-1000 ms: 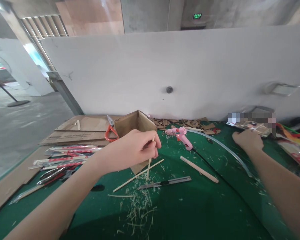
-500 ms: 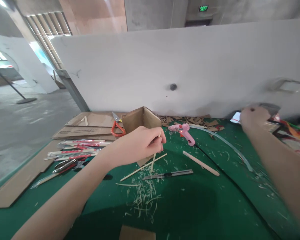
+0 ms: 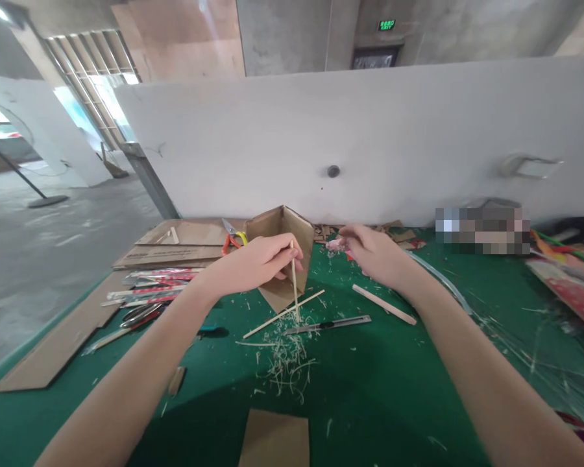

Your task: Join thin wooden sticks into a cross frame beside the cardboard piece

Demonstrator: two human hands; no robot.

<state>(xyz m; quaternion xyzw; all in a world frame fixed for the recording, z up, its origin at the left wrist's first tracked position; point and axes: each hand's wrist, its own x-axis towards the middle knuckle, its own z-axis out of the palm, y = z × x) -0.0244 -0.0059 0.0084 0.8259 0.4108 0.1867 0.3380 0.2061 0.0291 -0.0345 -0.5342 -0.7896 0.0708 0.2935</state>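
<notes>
Left hand (image 3: 275,258) pinches a stick (image 3: 294,287); right hand (image 3: 368,250), grip unclear, at glue gun (image 3: 335,245): seemingly fetching, needing firm hold

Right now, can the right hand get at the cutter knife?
Likely yes: the cutter knife lies with its handle uncovered on the green table. The right hand is at the pink glue gun; the pale rod near the path lies flat.
</notes>
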